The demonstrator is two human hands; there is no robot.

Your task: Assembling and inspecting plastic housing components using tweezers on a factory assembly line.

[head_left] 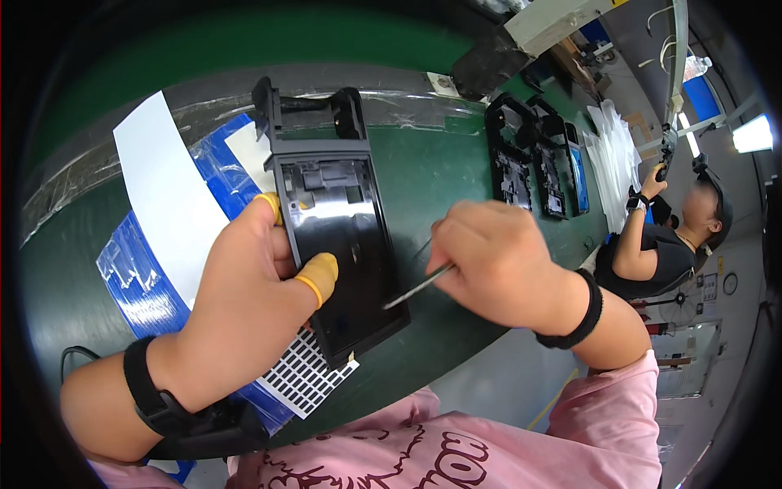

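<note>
My left hand (236, 285), with yellow finger cots on its thumb and a finger, grips the left edge of a black plastic housing (346, 253). The housing has a glossy recessed panel and an open frame at its far end. In my right hand (493, 257), slightly blurred, is a pair of metal tweezers (419, 288). One tip points to the housing's lower right part; whether it touches cannot be made out. Partly under the housing and my left hand lies a white sheet with small black rectangular labels (305, 379).
A white paper sheet (167, 175) rests over a blue taped board (134, 273) on the left of the green table (436, 167). Farther right stand more black housings (513, 171) and a pile of clear plastic bags (611, 151). Another person (648, 257) is at the far right.
</note>
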